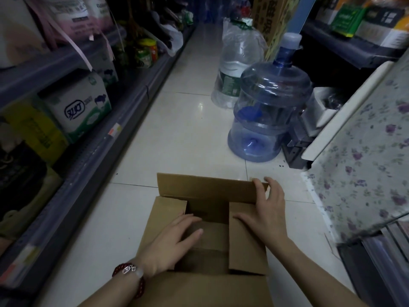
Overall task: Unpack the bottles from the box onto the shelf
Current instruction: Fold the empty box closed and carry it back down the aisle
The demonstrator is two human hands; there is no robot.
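A brown cardboard box (245, 244) sits on the white tiled floor at the bottom centre. Its far flap stands upright and its two side flaps lie folded inward. My left hand (172, 242) rests flat on the left side flap, fingers straight, a red bead bracelet on the wrist. My right hand (265, 209) grips the right end of the upright far flap, fingers curled over its edge. The inside of the box is dark and no bottles show in it. The shelf (93, 151) runs along the left side of the aisle.
Two large water jugs (270, 111) stand on the floor ahead on the right. Packaged goods (81, 107) fill the left shelf. A floral-covered surface (363, 165) juts in at the right. The tiled aisle (188, 120) stretches ahead.
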